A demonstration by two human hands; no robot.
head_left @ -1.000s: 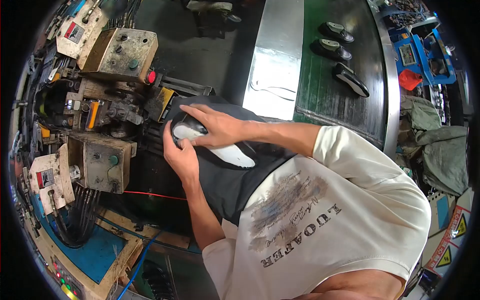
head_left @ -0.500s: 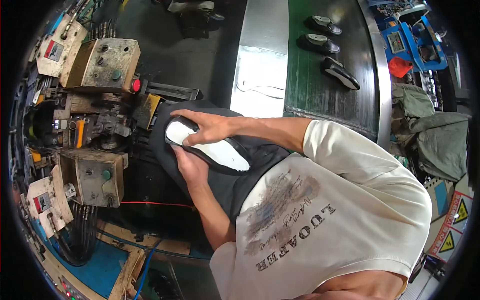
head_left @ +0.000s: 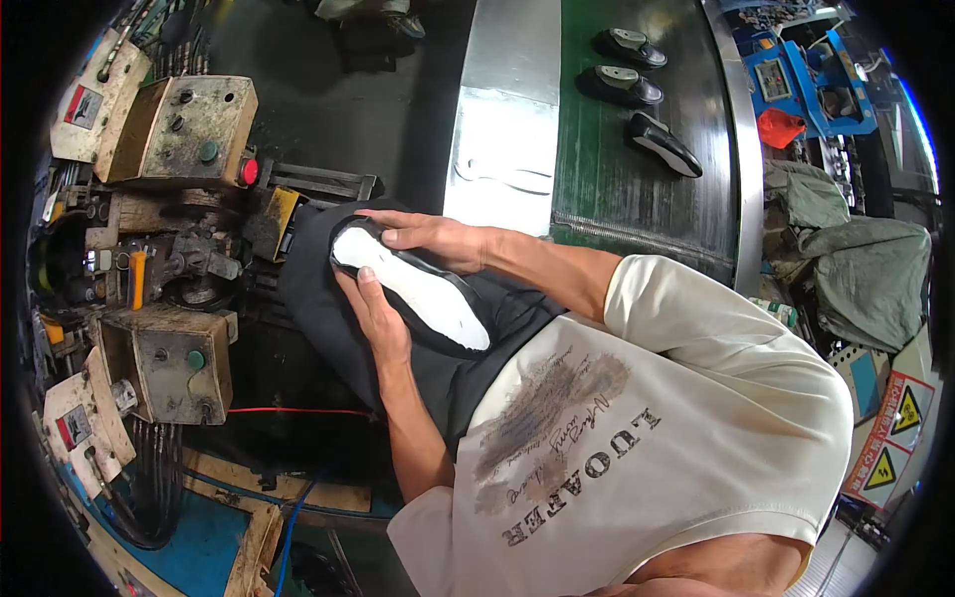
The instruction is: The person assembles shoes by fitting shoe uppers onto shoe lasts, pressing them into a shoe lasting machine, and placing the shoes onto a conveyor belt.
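A black shoe lies sole up over my dark-clothed lap, its white underside facing me. My left hand grips its lower side near the far end, with the thumb pressed on the white sole. My right hand wraps the opposite side, thumb at the black edge and fingers curled round the far end. Both hands are closed on the shoe. Its upper is mostly hidden beneath the sole and behind my fingers.
At left stands a machine with a control box carrying a red button, and a second control box. Several dark shoes rest on a green belt beyond a metal strip. Grey-green cloth is heaped at right.
My right thumb has moved off the white sole to the shoe's edge. My left thumb now lies on the sole. The whole view has shifted slightly left.
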